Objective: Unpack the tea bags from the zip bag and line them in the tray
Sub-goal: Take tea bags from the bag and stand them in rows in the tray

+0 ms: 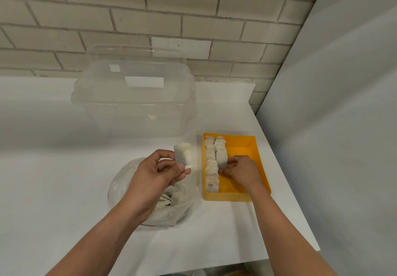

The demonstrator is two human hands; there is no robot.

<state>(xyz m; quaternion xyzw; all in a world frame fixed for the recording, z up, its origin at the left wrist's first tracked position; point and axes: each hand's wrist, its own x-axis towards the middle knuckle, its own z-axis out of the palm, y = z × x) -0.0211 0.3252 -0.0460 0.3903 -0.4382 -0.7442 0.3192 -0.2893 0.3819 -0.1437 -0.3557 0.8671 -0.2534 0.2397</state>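
White counter (64, 190) runs back to a pale brick wall (129, 18), with a clear lidded tub (133, 104) standing beyond both hands. The left hand (156, 172) is curled round a small stack of tea bags (182, 152), raised above the zip bag (178, 207) that lies beneath its wrist. Just to its right, the right hand (242, 170) reaches into the yellow tray (247, 147), fingertips pinching an upright tea bag (221, 157) at the near end of a short second row, beside the full row (210, 164) on its left.
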